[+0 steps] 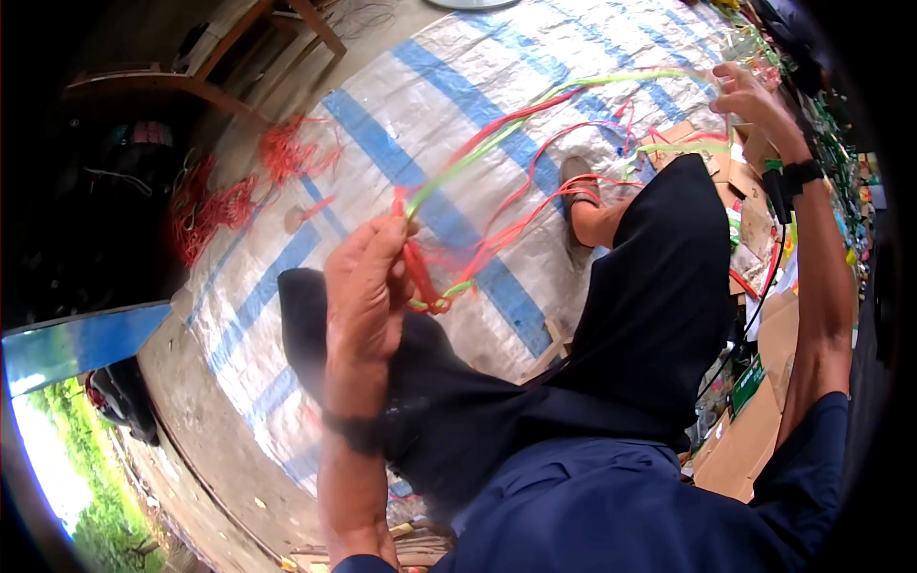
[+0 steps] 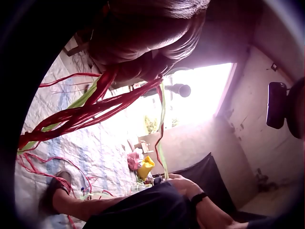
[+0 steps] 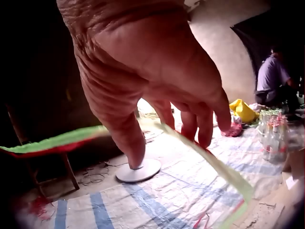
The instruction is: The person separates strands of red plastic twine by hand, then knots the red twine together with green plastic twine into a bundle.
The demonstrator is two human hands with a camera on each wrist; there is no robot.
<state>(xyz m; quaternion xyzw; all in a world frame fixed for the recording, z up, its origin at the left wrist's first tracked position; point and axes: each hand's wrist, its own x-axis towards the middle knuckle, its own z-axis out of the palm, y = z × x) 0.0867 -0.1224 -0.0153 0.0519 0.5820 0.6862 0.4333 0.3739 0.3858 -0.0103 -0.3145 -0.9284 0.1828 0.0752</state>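
My left hand (image 1: 368,272) grips a bundle of red and green plastic strips (image 1: 427,304), twisted together below the fingers. In the left wrist view the red strips (image 2: 90,114) fan out from under that hand (image 2: 147,43). A blurred green and red length (image 1: 516,115) runs from it up to my right hand (image 1: 755,100), raised at the far right. There, in the right wrist view, a pale green strip (image 3: 209,164) crosses between the thumb and the spread fingers (image 3: 205,129) and hangs down beyond. Thumb and fingertips stand apart.
A blue-striped white sheet (image 1: 449,86) covers the floor. Tangled red strips (image 1: 291,153) lie at its left. My sandalled foot (image 1: 578,181) rests on it among loose strands. Cardboard (image 1: 740,458) lies at the right. Glass bottles (image 3: 274,136) and a seated person (image 3: 274,78) are farther off.
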